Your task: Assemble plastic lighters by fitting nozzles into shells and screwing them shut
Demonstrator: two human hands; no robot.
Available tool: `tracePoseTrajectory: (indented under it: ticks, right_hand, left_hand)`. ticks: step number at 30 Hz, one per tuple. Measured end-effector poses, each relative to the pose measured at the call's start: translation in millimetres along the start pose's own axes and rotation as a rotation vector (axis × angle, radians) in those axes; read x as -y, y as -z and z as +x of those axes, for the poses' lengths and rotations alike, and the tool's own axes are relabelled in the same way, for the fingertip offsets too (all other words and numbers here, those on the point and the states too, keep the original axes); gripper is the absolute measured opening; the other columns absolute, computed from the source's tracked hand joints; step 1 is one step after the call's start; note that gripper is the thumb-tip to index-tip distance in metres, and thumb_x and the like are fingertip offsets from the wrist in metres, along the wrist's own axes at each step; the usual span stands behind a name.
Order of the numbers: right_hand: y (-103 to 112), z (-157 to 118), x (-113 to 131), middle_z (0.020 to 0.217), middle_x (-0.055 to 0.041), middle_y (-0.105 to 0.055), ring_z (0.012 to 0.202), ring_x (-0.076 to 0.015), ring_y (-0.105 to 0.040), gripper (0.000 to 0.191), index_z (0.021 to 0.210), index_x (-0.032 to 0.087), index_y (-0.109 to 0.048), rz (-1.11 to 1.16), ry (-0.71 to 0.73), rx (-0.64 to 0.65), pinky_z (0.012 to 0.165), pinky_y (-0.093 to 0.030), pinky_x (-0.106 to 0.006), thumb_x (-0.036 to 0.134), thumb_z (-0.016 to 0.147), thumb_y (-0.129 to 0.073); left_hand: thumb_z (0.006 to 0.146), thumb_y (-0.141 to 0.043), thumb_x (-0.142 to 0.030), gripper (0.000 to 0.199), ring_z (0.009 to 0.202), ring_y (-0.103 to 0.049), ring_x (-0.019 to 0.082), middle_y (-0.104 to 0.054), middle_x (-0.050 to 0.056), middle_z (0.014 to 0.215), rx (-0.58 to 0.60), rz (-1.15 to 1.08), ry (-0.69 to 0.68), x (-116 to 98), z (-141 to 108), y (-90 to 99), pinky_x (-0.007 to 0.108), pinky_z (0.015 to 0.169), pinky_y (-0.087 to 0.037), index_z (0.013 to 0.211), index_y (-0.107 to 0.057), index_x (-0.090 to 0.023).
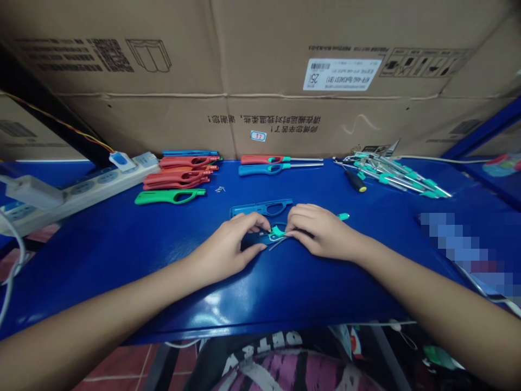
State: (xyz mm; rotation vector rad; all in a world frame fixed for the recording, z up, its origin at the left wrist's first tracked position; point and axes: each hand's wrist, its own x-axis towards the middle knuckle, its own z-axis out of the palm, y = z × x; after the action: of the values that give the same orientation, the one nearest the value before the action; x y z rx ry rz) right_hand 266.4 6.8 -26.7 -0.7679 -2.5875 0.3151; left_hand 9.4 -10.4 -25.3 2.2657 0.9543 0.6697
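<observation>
My left hand rests low over the table, fingers curled and thumb apart below them, around the near end of a partly hidden blue lighter shell. My right hand is closed, thumb and index pinching beside a small teal plastic part with a thin pale wire. A thin metal strip lies under the fingertips. A teal tip pokes out behind my right hand; whatever joins it is hidden. Just beyond both hands lies another blue lighter shell half with a trigger opening.
Red, orange and blue lighter shells and a green one lie left, near a power strip. Two lighters with metal tubes lie behind. A screwdriver and a pile of metal tubes sit right. Cardboard stands behind.
</observation>
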Motion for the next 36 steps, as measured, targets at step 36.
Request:
tracePoseTrajectory:
  ticks: [36]
  right_hand:
    - [1.4, -1.8, 7.8, 0.094, -0.0054, -0.064, 0.081, -0.0147, -0.06, 0.017, 0.096, 0.017, -0.07, 0.125, -0.073, 0.028, 0.071, -0.046, -0.027, 0.021, 0.099, -0.054]
  left_hand:
    - [0.084, -0.073, -0.018, 0.047, 0.101, -0.068, 0.02, -0.071, 0.006, 0.113, -0.006, -0.106, 0.078, 2.0, 0.3, -1.8, 0.037, 0.093, -0.056, 0.128, -0.055, -0.019]
